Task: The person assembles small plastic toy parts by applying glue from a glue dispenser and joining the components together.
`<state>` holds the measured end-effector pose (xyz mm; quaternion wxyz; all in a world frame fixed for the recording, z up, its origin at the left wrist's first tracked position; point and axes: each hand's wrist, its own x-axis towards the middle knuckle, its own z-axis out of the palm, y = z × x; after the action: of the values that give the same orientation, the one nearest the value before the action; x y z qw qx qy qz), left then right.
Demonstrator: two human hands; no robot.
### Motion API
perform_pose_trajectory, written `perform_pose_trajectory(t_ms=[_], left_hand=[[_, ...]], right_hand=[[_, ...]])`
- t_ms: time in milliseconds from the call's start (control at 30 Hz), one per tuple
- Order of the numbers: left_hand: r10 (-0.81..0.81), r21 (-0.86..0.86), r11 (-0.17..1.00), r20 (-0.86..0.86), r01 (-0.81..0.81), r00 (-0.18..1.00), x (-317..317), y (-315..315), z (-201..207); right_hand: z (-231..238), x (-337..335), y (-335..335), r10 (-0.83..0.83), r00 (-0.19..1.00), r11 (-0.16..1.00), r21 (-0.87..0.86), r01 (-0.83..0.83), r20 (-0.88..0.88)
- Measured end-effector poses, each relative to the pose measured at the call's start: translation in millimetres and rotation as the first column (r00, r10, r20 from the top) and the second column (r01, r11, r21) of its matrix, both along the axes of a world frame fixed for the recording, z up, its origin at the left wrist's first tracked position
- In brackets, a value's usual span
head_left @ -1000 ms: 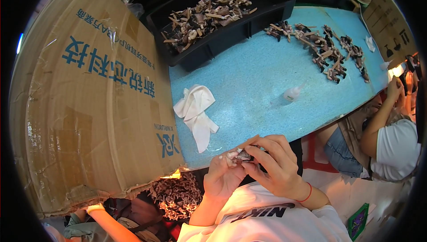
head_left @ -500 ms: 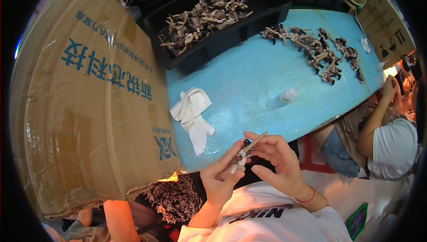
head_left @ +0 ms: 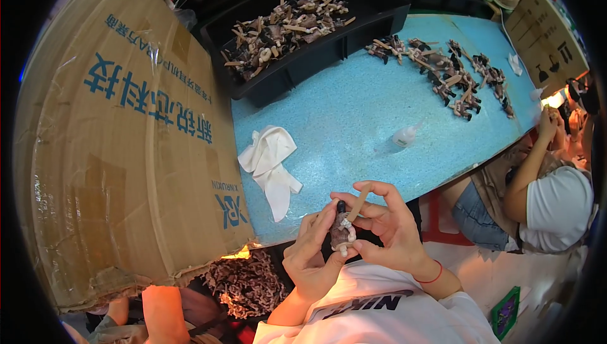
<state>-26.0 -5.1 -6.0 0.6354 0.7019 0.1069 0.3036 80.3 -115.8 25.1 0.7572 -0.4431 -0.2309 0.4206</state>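
A small figurine (head_left: 341,235) with a dark head, brown body and pale limbs is between my two hands, just off the table's near edge. A flat tan stick (head_left: 360,203) juts up from its side. My left hand (head_left: 311,257) is closed along the figurine's left side with fingers and thumb. My right hand (head_left: 398,236) pinches it from the other side: the thumb is by its lower part, and the fingertips are at the stick. The fingers partly cover its edges.
A blue table (head_left: 322,148) carries a white cloth (head_left: 269,154), a small translucent bottle (head_left: 406,135) and rows of similar figurines (head_left: 446,72). A black bin (head_left: 303,66) holds more. A large cardboard box (head_left: 133,148) walls the left; a co-worker (head_left: 556,211) sits at right.
The figurine has been turned in my hands, so its brown body now shows and its head points up. My right fingers have shifted to the stick, which stands steeper.
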Motion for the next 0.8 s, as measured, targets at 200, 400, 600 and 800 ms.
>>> perform_pose_trajectory(t_ms=[200,400,600,800], left_hand=[[0.025,0.048,0.999,0.005,-0.025,1.0,-0.8,-3.8,7.2],[0.039,0.184,0.982,0.054,-0.048,0.998,0.3,-2.1,10.5],[0.065,0.311,0.948,0.041,-0.074,0.997,3.4,-2.2,22.3],[0.078,0.362,0.928,0.036,-0.086,0.996,4.5,-3.0,31.7]], right_hand=[[-3.1,-2.1,0.0,-0.03,0.989,0.999,0.023,0.027,0.148],[-4.0,-5.8,0.4,-0.057,0.989,0.996,0.073,0.048,0.135],[-10.2,-5.7,-2.0,-0.051,0.997,0.984,0.176,0.039,0.063],[-10.5,-9.7,0.1,-0.1,0.994,0.965,0.248,0.085,0.049]])
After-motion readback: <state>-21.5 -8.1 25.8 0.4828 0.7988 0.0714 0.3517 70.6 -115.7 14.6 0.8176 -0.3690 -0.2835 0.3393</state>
